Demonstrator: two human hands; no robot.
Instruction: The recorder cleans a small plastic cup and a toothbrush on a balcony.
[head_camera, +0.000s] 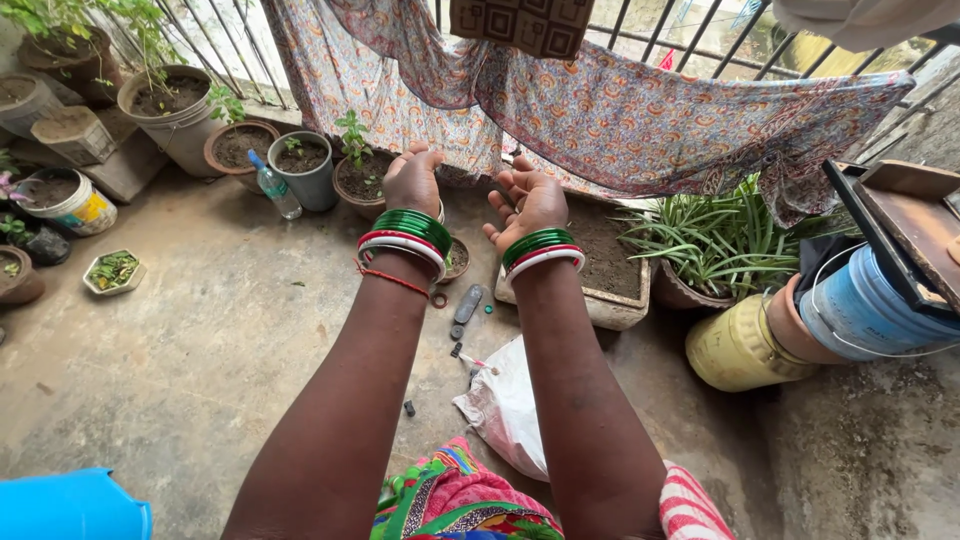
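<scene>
A: Obs. 1, hands. Left hand (412, 180) is raised above the concrete floor (200, 330), fingers curled loosely inward, gripping nothing. Right hand (530, 203) is beside it, palm turned up, fingers half bent and apart, also empty.

B: Contact with anything?

A: None seen. Both hover just in front of the patterned cloth (620, 120) hung over the railing (700, 45); the fingertips sit near its lower edge, apart from it.

B: Wrists?

A: Green, white and red bangles (412, 232) on each; a red thread on the left.

B: Below the hands?

A: A small clay pot (456, 260) under the left wrist, a rectangular soil planter (610, 265) under the right. A white bag (505, 405) lies on the floor between the forearms. A plastic bottle (272, 185) leans among pots at left.
</scene>
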